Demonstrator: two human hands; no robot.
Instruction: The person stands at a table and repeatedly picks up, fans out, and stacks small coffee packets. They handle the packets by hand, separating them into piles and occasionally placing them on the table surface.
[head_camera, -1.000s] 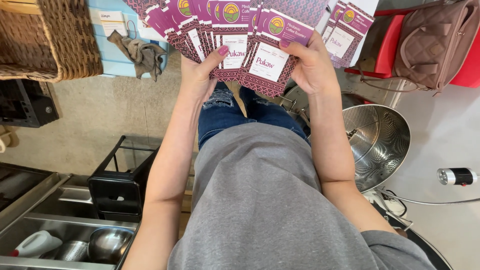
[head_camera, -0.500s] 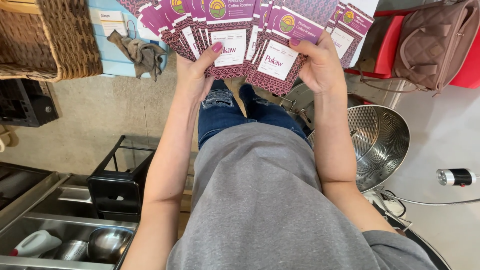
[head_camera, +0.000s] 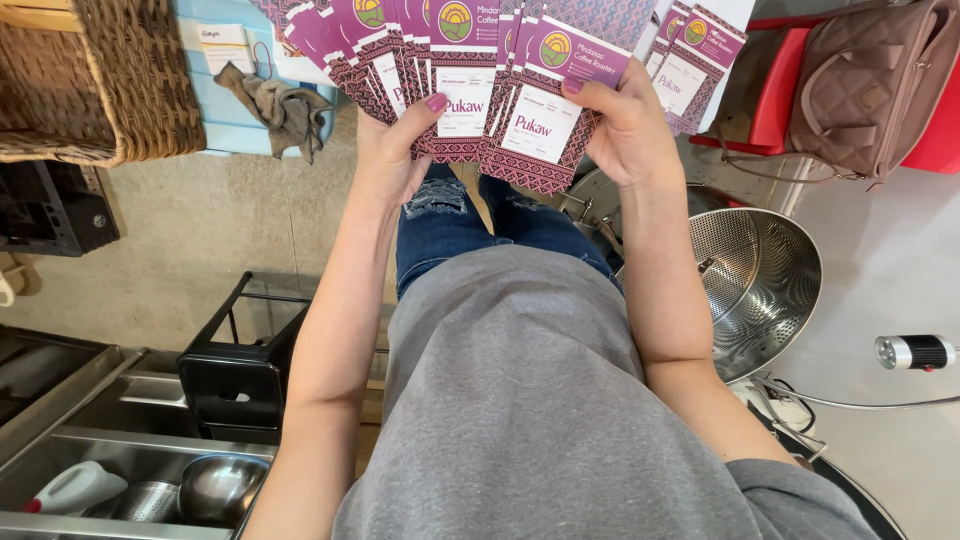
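Observation:
Both hands hold a fanned stack of flat purple patterned pouches (head_camera: 465, 85) with white labels and round yellow-green emblems, raised in front of my body. My left hand (head_camera: 392, 150) grips the left part of the fan, its thumb pressed on a pouch's label. At the right end, my right hand (head_camera: 622, 125) grips the outermost pouch (head_camera: 545, 115), thumb on its upper edge. Further purple pouches (head_camera: 695, 60) lie on a white surface beyond my right hand.
A woven basket (head_camera: 95, 85) stands at upper left, a grey rag (head_camera: 280, 105) on a light blue surface beside it. A perforated steel bowl (head_camera: 760, 275) sits at right, a brown quilted bag (head_camera: 865, 85) on a red seat above it. A sink (head_camera: 120, 470) holds metal bowls at lower left.
The fan of pouches has shifted slightly upward in view, and my hands have spread the pouches a little more. My grip on them stays the same.

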